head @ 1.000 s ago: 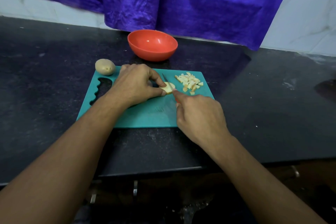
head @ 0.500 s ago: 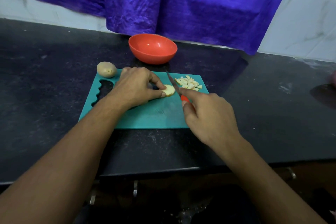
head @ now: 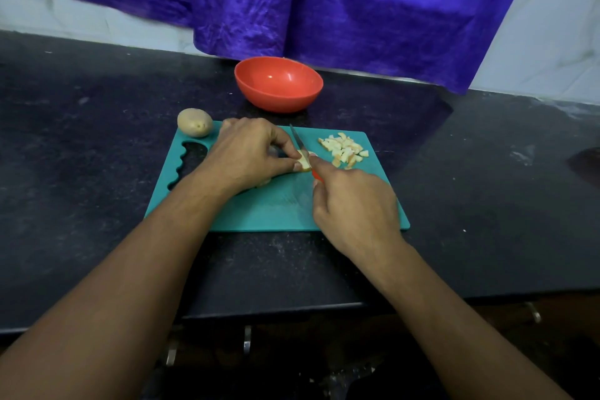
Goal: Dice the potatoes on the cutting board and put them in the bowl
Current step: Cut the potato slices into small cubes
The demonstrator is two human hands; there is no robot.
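A teal cutting board (head: 269,208) lies on the black counter. My left hand (head: 250,153) pinches a pale potato piece (head: 303,162) near the board's middle. My right hand (head: 354,208) grips a red-handled knife (head: 300,148), its blade lying across the piece. A heap of diced potato (head: 344,149) sits at the board's far right corner. One whole potato (head: 194,122) rests at the far left corner. An empty red bowl (head: 278,84) stands behind the board.
The black counter (head: 97,146) stretches left and right of the board, its front edge close to me. A purple cloth (head: 324,0) hangs on the white wall behind the bowl.
The knife, lifted clear of the potato piece half a second ago, has come back down onto it. My left hand has kept its hold on the piece.
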